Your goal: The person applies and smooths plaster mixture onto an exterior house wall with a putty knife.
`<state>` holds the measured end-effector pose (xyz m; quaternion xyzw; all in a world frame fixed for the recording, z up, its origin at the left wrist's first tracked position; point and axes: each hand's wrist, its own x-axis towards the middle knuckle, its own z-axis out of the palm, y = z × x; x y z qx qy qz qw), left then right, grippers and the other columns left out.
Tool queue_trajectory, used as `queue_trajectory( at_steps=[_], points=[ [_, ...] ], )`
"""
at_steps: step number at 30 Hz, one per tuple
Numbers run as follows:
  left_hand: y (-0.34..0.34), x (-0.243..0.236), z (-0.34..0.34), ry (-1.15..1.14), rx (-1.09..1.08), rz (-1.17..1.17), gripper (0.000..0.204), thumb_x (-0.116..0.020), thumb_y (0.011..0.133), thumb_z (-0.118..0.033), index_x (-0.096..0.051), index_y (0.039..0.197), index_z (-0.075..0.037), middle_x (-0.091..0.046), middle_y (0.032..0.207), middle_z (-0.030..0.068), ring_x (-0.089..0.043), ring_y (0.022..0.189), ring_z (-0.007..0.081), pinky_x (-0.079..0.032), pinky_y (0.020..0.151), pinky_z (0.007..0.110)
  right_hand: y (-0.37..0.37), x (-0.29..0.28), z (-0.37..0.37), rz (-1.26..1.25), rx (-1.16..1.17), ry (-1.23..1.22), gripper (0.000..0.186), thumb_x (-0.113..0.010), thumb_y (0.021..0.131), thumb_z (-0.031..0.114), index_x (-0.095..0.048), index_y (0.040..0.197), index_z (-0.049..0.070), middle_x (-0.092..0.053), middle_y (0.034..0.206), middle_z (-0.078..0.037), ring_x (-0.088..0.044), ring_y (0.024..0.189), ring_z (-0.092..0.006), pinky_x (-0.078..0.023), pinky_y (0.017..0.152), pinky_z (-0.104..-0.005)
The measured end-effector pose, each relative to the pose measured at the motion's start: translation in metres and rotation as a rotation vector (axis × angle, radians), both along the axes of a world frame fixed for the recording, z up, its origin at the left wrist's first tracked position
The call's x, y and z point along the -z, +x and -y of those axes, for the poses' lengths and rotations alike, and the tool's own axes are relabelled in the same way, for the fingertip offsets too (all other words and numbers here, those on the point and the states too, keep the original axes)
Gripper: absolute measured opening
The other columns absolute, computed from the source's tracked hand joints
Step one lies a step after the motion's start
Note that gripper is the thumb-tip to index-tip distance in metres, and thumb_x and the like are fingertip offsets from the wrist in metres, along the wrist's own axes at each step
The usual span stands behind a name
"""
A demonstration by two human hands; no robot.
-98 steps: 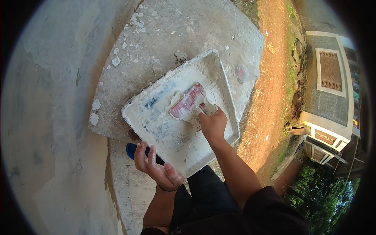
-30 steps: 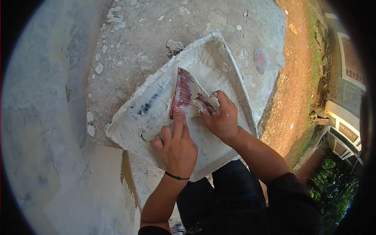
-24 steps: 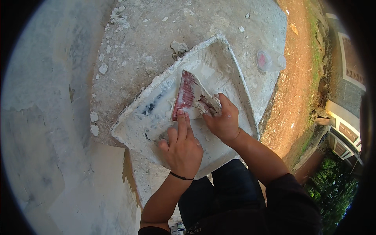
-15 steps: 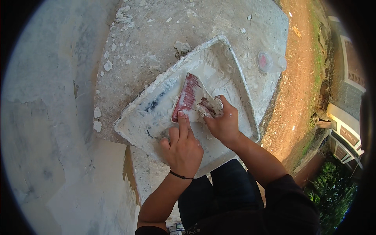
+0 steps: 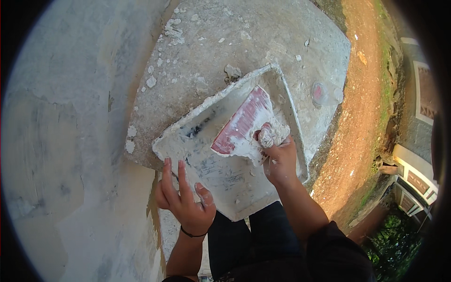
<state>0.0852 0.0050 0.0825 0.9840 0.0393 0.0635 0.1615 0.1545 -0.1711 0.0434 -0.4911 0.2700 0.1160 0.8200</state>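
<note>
A wide putty knife point(image 5: 244, 120) with a reddish blade, smeared with white paste, is tilted over a shallow tray point(image 5: 292, 94). My right hand point(image 5: 283, 164) is closed round its paste-caked handle. Below the blade, wet white paste point(image 5: 225, 181) lies thinly on the tray floor, with dark patches showing through. My left hand point(image 5: 189, 204), apart from the blade, is at the tray's near left edge with its fingers spread and nothing in them. White paste sticks to its fingers.
The tray rests on a paste-spattered concrete slab point(image 5: 206, 51). Beyond its far edge sits a lump of dried paste point(image 5: 232, 73). A clear plastic container point(image 5: 320, 94) stands at the slab's right. A patchy plastered wall point(image 5: 61, 141) rises at left; reddish ground point(image 5: 361, 103) lies right.
My left hand has come off the blade and moved left and nearer, its fingers spreading. My right hand has moved slightly right with the putty knife, turning its blade.
</note>
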Motion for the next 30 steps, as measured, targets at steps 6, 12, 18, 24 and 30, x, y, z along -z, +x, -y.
queue_trajectory(
  at_steps=[6,12,18,24,30],
  points=[
    [-0.003,0.010,-0.013,-0.005,-0.180,0.046,0.049,-0.043,0.085,-0.017,-0.042,0.129,0.005,-0.040,0.134,0.0206,-0.037,0.119,0.0328,-0.024,0.099,0.043,0.046,0.019,-0.057,-0.003,0.192,-0.215,0.025,-0.061,0.075,0.000,-0.057,0.100,-0.004,-0.064,0.087,-0.007,-0.060,0.074,-0.0144,-0.048,0.066,-0.0278],
    [-0.010,0.021,-0.014,-0.103,-0.212,0.039,0.052,-0.044,0.085,-0.016,-0.036,0.132,0.006,-0.040,0.133,0.0213,-0.038,0.119,0.0345,-0.024,0.099,0.043,0.032,0.019,-0.061,0.095,0.099,-0.577,0.025,-0.057,0.071,0.000,-0.056,0.095,-0.006,-0.064,0.080,-0.008,-0.059,0.070,-0.0135,-0.046,0.062,-0.0275],
    [-0.009,0.026,-0.017,-0.155,-0.216,0.075,0.052,-0.045,0.086,-0.015,-0.035,0.131,0.007,-0.040,0.133,0.0224,-0.038,0.118,0.0360,-0.025,0.098,0.044,0.011,0.041,-0.052,-0.057,0.183,-0.463,0.024,-0.057,0.071,0.000,-0.057,0.095,-0.006,-0.064,0.080,-0.008,-0.060,0.072,-0.0140,-0.047,0.065,-0.0274],
    [-0.015,0.020,-0.024,-0.135,-0.209,0.041,0.050,-0.043,0.088,-0.017,-0.035,0.131,0.007,-0.040,0.132,0.0227,-0.039,0.118,0.0361,-0.026,0.098,0.045,0.001,0.004,-0.040,0.179,-0.024,-0.740,0.024,-0.059,0.076,-0.001,-0.057,0.099,-0.005,-0.063,0.091,-0.008,-0.060,0.082,-0.0137,-0.046,0.073,-0.0253],
    [-0.014,0.015,-0.027,-0.146,-0.194,0.053,0.048,-0.042,0.089,-0.018,-0.036,0.131,0.006,-0.042,0.132,0.0214,-0.039,0.117,0.0356,-0.026,0.098,0.045,0.004,-0.026,-0.022,0.285,-0.159,-0.759,0.031,-0.052,0.076,-0.008,-0.063,0.103,0.001,-0.061,0.107,-0.013,-0.061,0.095,-0.0281,-0.044,0.086,-0.0324]
  ],
)
